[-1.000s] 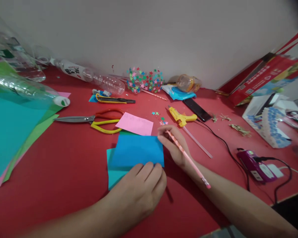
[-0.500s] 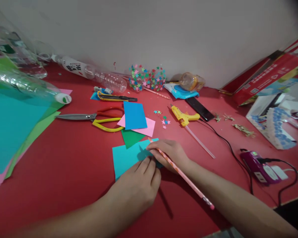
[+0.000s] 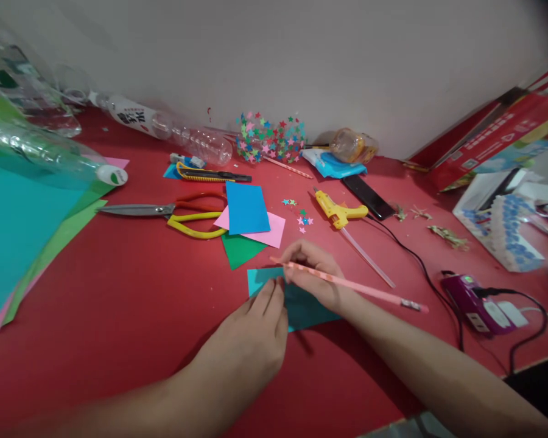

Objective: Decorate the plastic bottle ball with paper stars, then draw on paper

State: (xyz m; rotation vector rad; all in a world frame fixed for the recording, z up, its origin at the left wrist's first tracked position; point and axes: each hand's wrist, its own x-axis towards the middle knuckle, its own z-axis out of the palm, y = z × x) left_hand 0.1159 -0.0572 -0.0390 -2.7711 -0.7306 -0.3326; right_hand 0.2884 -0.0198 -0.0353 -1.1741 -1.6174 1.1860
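A small turquoise paper [image 3: 313, 313] lies on the red tabletop, partly hidden beneath both hands. My left hand [image 3: 251, 334] rests on its left part, fingers stretched out and laid flat; its thumb is hidden. Between the fingers of my right hand [image 3: 313, 274] is a pink patterned pencil [image 3: 369, 291], held at a slant. The tip points left over the paper's upper edge and the eraser end points right, above the forearm. Just beyond the paper, a blue card [image 3: 247, 208], a pink card [image 3: 274, 230] and a green card [image 3: 243, 249] overlap.
Left of the cards lie scissors [image 3: 137, 210] and a yellow utility knife [image 3: 214, 176]. To the right are a yellow glue gun [image 3: 338, 210], a phone [image 3: 368, 198] and a purple power adapter [image 3: 472, 304] with cords. Plastic bottles [image 3: 164, 128] line the wall; a star-covered clear piece [image 3: 269, 139] stands behind.
The turquoise paper now sits further right and is turned, showing beneath my right hand. The pencil has swung flatter, its eraser end moving right and up. My left hand stays near the same spot.
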